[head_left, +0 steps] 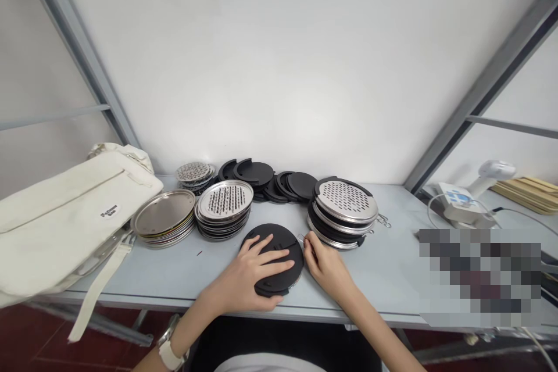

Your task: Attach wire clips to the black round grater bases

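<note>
A round black plastic cover (290,276) lies near the table's front edge, with a thin shiny rim under its right side. My left hand (261,270) rests flat on top of it, fingers spread. Just right of the cover, my right hand (320,258) is closed in a pinch on a small wire loop (300,238) at the cover's edge. Behind my right hand stands a stack of round graters (346,200) with black rims between them; similar wire loops stick out on its right. What lies beneath the cover is mostly hidden.
Left of the cover are stacked grater discs (224,200) and stacked plain metal discs (163,212). More black covers (257,173) and small grater discs (193,172) sit by the wall. A white bag (78,215) fills the left; a white handheld device (492,174) stands right.
</note>
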{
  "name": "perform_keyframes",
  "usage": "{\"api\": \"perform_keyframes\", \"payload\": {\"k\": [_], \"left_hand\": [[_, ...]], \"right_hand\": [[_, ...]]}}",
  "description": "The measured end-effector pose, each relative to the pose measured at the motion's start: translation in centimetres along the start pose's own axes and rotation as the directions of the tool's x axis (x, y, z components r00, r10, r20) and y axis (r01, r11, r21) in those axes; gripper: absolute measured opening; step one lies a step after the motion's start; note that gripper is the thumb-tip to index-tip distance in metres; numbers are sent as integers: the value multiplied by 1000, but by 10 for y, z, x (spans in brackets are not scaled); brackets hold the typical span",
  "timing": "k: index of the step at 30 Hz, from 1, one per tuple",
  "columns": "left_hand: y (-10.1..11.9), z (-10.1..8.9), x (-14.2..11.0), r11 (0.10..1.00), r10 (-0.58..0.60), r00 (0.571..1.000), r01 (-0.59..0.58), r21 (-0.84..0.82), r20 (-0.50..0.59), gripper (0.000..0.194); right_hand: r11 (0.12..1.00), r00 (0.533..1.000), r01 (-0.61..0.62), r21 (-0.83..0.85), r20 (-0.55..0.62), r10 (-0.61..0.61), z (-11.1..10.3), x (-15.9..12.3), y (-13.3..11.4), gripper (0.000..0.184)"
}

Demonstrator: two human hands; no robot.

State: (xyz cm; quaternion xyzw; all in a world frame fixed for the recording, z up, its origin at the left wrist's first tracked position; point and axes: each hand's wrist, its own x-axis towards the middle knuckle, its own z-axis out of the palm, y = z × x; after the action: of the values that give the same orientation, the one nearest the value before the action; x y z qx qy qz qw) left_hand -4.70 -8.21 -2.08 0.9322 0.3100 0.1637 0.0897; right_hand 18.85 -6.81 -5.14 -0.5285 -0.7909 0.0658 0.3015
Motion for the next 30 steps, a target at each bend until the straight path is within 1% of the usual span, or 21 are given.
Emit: {"api": "perform_keyframes", "payload": {"k": [6, 12, 21, 30], "left_hand": [[4, -5, 0, 998, 28, 999, -27, -53, 27, 69], [3, -5, -1, 997, 29, 999, -28, -65, 27, 70], [1, -1, 0, 999, 26, 1000, -25, -41, 13, 70], [0, 1, 0, 999, 11, 999, -9, -39, 36, 73]], "right_hand": [[998, 999, -22, -56, 34, 24, 1, 1, 1, 24], [997, 994, 16, -73, 111, -8, 0, 0, 2, 21], [996, 990, 15, -91, 144, -1, -2, 1, 2, 21], [998, 988, -22, -63, 149, 32, -3, 2, -1, 19]]}}
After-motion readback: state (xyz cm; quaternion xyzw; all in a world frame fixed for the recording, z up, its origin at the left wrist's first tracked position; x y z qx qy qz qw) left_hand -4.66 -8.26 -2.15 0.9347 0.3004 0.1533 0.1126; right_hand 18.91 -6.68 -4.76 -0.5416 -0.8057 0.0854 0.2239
